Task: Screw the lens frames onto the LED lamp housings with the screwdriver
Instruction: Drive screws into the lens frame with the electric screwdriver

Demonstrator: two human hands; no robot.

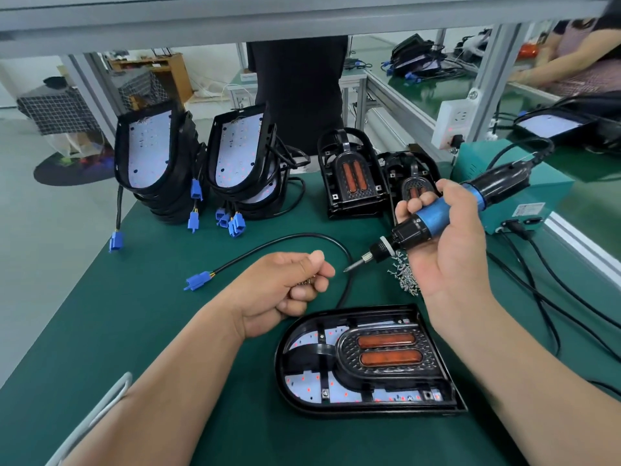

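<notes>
A black LED lamp housing (366, 401) lies flat on the green mat near me, with a black lens frame (386, 356) holding two orange lenses set in it. My right hand (447, 250) grips the blue and black electric screwdriver (426, 223) above it, bit pointing left and down. My left hand (289, 290) is curled to the left of the bit, and small screws show between its fingers. A pile of loose screws (405, 275) lies under the right hand. The housing's black cable with a blue plug (198, 280) loops behind the left hand.
Two stacks of bare housings (158, 163) with blue connectors stand at the back left. Two assembled lamps (353, 176) lean upright at the back centre. A teal power box (524, 196) with cables sits at right. Another person works at the far right bench.
</notes>
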